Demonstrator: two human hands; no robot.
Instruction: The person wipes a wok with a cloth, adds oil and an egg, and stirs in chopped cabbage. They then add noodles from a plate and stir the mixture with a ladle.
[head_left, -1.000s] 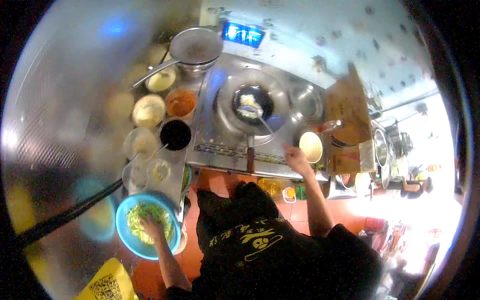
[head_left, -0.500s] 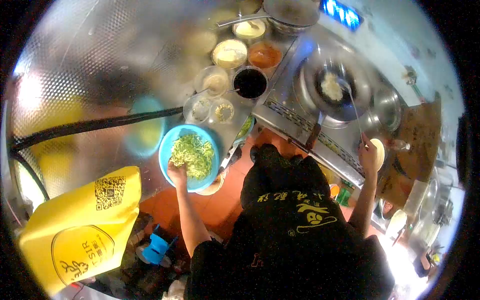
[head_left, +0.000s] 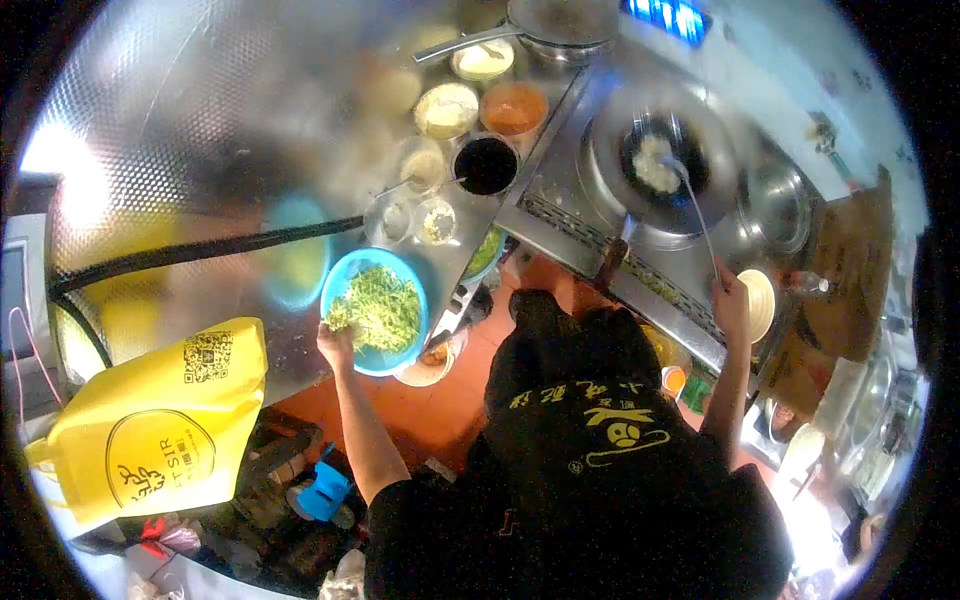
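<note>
My left hand [head_left: 337, 346] is at the near-left rim of a light blue basin [head_left: 424, 328], its fingers closed on the edge. Shredded pale green vegetable [head_left: 378, 308] fills much of the basin. On the right, my right hand [head_left: 733, 304] grips the long handle of a ladle [head_left: 703, 215]. The ladle's head rests in the wok [head_left: 640, 205], against a pale, whitish mass [head_left: 655, 167] at the bottom. The wok sits on the stove, and its own handle [head_left: 613, 262] points toward me.
Seasoning tubs stand between basin and stove, including dark sauce [head_left: 486, 165], red-orange paste [head_left: 514, 107] and chopped garlic-like bits [head_left: 437, 221]. A lidded pan [head_left: 560, 25] is behind. A yellow bag [head_left: 170, 420] hangs left. A pale round bowl [head_left: 757, 306] lies beside my right hand.
My left hand has moved from the shredded vegetable out to the basin's rim. The ladle has shifted slightly in the wok, and the pale mass has changed shape. The view has tilted a little.
</note>
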